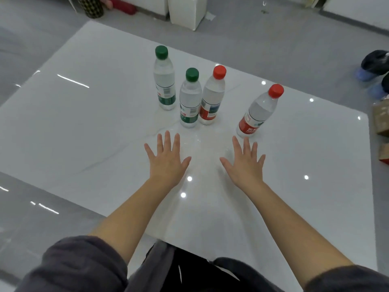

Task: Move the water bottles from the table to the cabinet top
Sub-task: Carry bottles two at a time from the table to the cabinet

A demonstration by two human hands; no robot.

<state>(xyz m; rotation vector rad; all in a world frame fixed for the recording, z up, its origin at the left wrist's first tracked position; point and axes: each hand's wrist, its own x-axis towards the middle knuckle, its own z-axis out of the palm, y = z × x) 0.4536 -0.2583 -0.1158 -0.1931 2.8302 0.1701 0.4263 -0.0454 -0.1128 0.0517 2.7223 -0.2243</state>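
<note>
Several clear water bottles stand upright on a glossy white table point(84, 123). A green-capped bottle point(164, 79) is farthest back. A second green-capped bottle point(189, 100) and a red-capped bottle point(211, 98) stand side by side in front of it. Another red-capped bottle point(257, 112) stands apart to the right. My left hand point(167, 160) lies flat with spread fingers just in front of the middle pair. Palm down and spread as well, my right hand point(244, 163) has its fingertips close to the right bottle's base. Neither hand holds anything.
Grey floor surrounds the table. White cabinets or boxes point(187, 11) stand beyond the far edge, with a dark patterned cylinder point(90, 6) at the back left. Cardboard boxes point(382, 121) sit off the right edge. Another person's feet in blue shoe covers point(370, 70) are at the right.
</note>
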